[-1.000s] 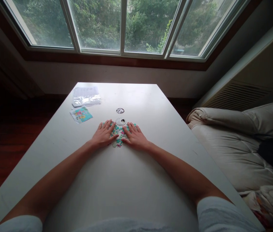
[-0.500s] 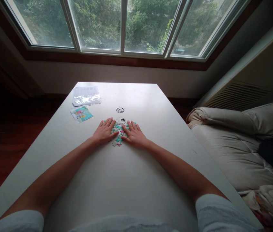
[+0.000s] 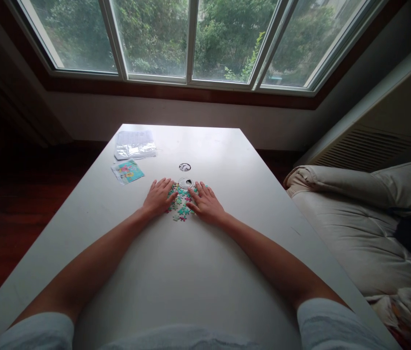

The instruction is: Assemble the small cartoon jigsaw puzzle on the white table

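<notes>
We find puzzle pieces (image 3: 179,201) at frame centre, between left hand (image 3: 157,197) and right hand (image 3: 207,204). We record fingers (image 3: 200,189) slightly apart.

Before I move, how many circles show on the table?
2. The nearer circle sits just beyond most puzzle pieces; the farther circle is toward the window. Anything under the left hand or right hand is hidden.

pieces (image 3: 182,211) | small, knobbed | mostly teal and green, some pink | too small to tell if any interlock | clustered on table (image 3: 187,282) between left hand (image 3: 158,197) and right hand (image 3: 207,204), partly covered
</notes>
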A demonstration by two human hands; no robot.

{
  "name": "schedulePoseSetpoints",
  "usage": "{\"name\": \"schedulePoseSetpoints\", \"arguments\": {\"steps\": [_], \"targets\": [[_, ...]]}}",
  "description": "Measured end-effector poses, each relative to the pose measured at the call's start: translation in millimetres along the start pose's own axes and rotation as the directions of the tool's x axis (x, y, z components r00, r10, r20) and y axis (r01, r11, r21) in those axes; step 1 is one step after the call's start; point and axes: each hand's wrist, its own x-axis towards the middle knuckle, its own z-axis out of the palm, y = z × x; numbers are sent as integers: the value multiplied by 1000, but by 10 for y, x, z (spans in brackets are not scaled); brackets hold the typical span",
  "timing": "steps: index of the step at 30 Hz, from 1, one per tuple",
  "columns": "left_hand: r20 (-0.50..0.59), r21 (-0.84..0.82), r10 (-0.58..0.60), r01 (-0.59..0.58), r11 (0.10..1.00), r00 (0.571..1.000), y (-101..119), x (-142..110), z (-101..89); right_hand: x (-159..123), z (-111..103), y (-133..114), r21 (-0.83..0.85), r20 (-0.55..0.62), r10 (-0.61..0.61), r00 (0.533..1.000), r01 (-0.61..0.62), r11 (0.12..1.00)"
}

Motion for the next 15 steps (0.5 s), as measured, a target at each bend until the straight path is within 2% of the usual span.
{"name": "schedulePoseSetpoints", "arguments": {"steps": [5,10,12,15], "targets": [[-50,-21,-61,60,998,997,-22,-1,-1,36,-3,25,4,27,22,999,-22,1000],[-7,-73,15,-15,997,1000,-8,-26,14,30,-23,63,15,43,-68,997,68,998],[-10,-88,22,-23,996,1000,0,-37,4,36,-26,88,48,1,-97,995,97,994],[-36,-113,17,-21,993,999,1,-47,-31,58,-20,127,102,-105,-67,992,78,992]]}}
